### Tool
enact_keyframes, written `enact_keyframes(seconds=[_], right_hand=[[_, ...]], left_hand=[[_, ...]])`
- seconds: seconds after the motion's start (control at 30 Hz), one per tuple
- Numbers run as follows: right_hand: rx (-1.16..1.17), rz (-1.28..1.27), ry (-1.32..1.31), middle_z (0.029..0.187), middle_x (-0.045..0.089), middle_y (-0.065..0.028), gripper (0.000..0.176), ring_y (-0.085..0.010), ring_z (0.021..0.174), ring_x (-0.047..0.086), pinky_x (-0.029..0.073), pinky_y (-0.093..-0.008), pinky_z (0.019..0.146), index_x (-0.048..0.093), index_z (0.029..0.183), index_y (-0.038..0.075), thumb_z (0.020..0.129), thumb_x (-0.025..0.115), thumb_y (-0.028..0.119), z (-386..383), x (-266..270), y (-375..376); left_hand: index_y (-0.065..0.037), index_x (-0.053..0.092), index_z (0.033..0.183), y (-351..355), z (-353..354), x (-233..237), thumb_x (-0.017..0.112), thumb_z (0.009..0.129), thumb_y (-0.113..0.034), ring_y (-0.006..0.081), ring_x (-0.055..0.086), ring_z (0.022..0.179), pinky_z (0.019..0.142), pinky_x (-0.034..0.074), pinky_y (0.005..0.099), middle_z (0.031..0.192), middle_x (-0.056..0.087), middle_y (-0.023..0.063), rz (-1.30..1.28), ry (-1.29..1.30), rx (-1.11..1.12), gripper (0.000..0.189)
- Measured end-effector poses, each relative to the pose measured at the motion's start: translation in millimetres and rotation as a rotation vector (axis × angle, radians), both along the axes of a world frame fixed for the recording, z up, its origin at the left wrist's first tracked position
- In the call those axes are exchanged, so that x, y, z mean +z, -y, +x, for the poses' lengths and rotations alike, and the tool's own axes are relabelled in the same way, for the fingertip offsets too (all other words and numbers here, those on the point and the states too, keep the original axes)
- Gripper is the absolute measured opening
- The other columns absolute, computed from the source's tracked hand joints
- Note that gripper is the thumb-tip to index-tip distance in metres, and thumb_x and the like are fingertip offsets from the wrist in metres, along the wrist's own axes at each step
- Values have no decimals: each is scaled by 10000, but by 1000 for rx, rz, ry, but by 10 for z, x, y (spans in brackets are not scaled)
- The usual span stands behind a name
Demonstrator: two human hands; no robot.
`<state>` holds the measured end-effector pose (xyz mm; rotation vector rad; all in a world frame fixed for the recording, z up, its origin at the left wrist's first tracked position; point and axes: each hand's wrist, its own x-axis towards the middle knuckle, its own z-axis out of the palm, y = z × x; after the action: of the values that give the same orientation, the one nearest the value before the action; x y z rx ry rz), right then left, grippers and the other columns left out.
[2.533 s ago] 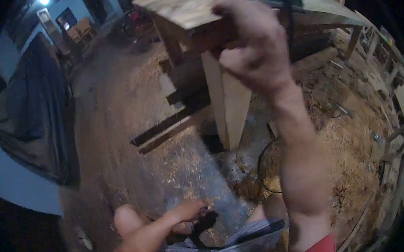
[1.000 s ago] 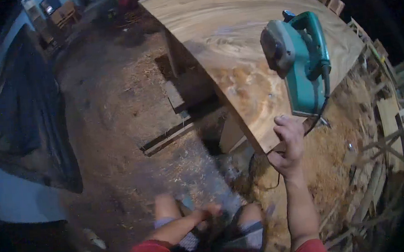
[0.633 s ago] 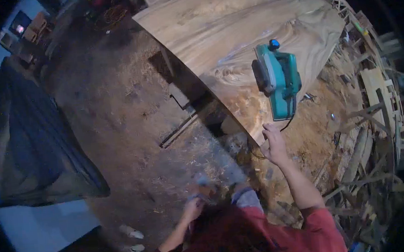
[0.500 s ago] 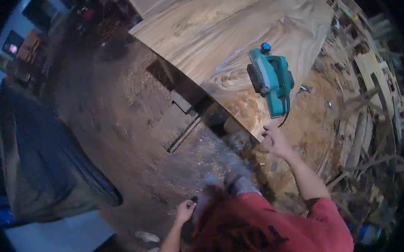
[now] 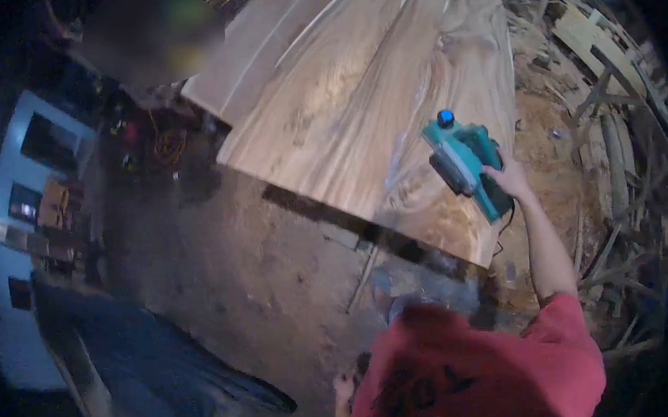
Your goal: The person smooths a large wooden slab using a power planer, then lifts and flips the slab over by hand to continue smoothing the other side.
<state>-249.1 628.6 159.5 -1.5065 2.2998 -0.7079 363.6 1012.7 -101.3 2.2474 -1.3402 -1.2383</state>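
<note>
A teal electric planer (image 5: 462, 161) with a blue front knob lies on a wide wooden slab (image 5: 344, 130), near its right corner. My right hand (image 5: 506, 177) is at the planer's rear handle, the thumb across the top and the other fingers partly hidden by the grip. A dark cord (image 5: 511, 215) hangs from the back of the tool. Low beside my red shirt, my left hand (image 5: 345, 384) hangs away from the slab; it is small and blurred, so its fingers do not show clearly.
A second board (image 5: 260, 43) lies along the slab's far left side. Scrap wood (image 5: 616, 142) and sawdust cover the ground at right. A dark draped cover (image 5: 151, 361) stands at lower left. A stick (image 5: 362, 280) lies on the dirt floor below the slab's edge.
My right hand has moved from the slab's near corner up onto the planer's handle. The view has turned, and my left hand now shows lower, close to my shirt.
</note>
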Motion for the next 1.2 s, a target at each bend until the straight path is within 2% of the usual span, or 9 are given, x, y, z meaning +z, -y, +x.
enact_keyframes(seconds=[0.13, 0.17, 0.37, 0.5, 0.53, 0.63, 0.77, 0.9, 1.2], right_hand=[[160, 24, 528, 1014, 703, -126, 540, -211, 862, 671, 527, -350, 814, 567, 1293, 8, 829, 745, 218, -228, -201, 412], [100, 95, 639, 898, 701, -76, 440, -146, 668, 631, 532, -320, 650, 598, 1230, 29, 861, 729, 227, -172, -115, 435], [-135, 272, 721, 702, 609, -53, 378, -119, 530, 577, 493, -274, 480, 575, 1171, 27, 914, 696, 277, 432, 365, 344], [-330, 99, 750, 979, 687, -102, 460, -159, 716, 643, 532, -327, 650, 550, 1273, -11, 843, 685, 86, 955, 241, -317], [-419, 113, 783, 1009, 683, -101, 468, -162, 777, 641, 525, -330, 708, 557, 1272, -4, 829, 688, 73, 1179, 342, -503], [-465, -95, 736, 1093, 673, -77, 508, -162, 1020, 602, 471, -335, 926, 581, 1272, 26, 781, 709, 50, 1805, 346, -1020], [-821, -93, 467, 1045, 673, -70, 464, -147, 954, 614, 500, -320, 851, 575, 1253, 19, 800, 672, 35, 2940, 421, -1217], [-1403, -353, 738, 935, 676, -48, 372, -84, 626, 584, 488, -261, 559, 577, 1188, 6, 825, 660, 21, 4029, 536, -938], [-1962, -851, 682, 834, 630, -42, 188, -99, 546, 543, 438, -262, 488, 590, 1018, 14, 848, 666, 41, 5010, 216, 519]], left_hand=[[6, 672, 945, 414, 415, 358, 678, 902, -231, 237, 638, 777, 746, 514, 384, 843, 692, 133, 249, 125, -61, 241], [11, 668, 959, 611, 555, 385, 675, 903, -228, 246, 639, 776, 747, 515, 391, 850, 691, 141, 268, 149, -60, 245], [42, 647, 1038, 2277, 1346, 542, 658, 909, -207, 300, 643, 770, 752, 522, 437, 891, 686, 191, 45, 338, -139, 280], [75, 605, 1111, 4371, 692, 1424, 640, 933, -204, 345, 650, 814, 769, 512, 461, 940, 675, 232, -318, 2, -59, 332], [73, 610, 1115, 4892, 901, 983, 624, 956, -208, 360, 636, 897, 826, 495, 451, 982, 660, 239, -392, 210, -229, 324], [42, 619, 1150, 5991, -294, 1878, 627, 955, -201, 367, 598, 1035, 914, 466, 436, 1097, 621, 220, -685, 12, -520, 312], [22, 630, 1160, 7141, -1218, 1781, 622, 952, -203, 356, 599, 1075, 950, 469, 415, 1140, 624, 203, -728, -154, -1103, 306], [20, 632, 1177, 7589, -2217, 1683, 641, 914, -201, 354, 593, 1098, 949, 474, 422, 1290, 589, 198, -703, -262, -1531, 344], [-179, 391, 1510, 7181, -3437, 1217, 448, 972, -483, 400, 205, 1475, 1148, 184, 608, 1610, 251, 146, -868, -70, -1955, 620]])
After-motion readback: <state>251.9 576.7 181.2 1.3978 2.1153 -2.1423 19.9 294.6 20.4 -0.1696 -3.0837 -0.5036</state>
